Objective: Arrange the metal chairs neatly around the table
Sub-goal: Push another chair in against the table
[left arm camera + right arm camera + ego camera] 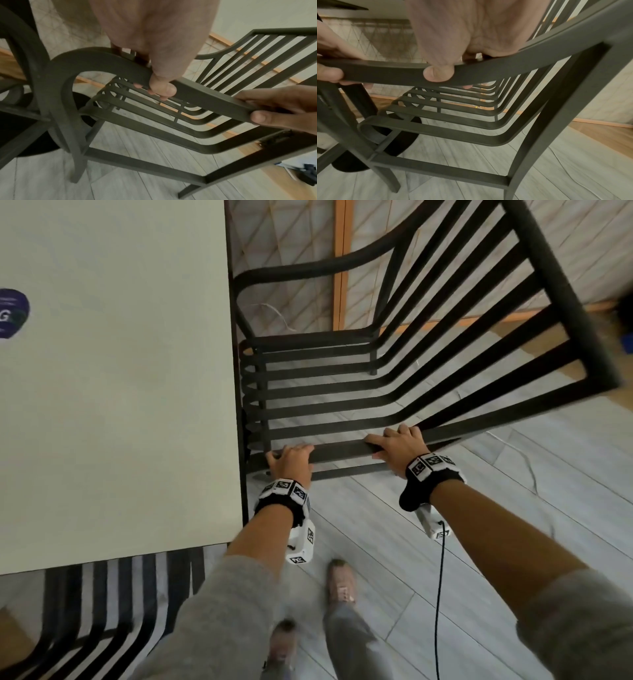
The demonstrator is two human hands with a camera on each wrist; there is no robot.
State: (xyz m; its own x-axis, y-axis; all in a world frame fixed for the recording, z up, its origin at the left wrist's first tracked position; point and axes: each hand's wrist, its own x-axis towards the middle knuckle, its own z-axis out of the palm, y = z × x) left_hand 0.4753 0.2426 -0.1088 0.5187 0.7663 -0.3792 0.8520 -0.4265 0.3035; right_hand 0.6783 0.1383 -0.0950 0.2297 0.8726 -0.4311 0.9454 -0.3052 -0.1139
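Note:
A dark metal slatted chair stands at the right edge of the pale table, its seat front under the table edge. Both hands hold its near armrest. My left hand grips the bar by its curved front end, thumb below and fingers over the top. My right hand grips the same bar closer to the backrest, with its thumb pressed on the side. A second slatted chair sits tucked at the table's near edge, lower left.
The table's round black pedestal base lies on the floor just left of the chair legs. A dark blue object sits on the table at far left. A black cable hangs from my right wrist. My feet stand on grey planks.

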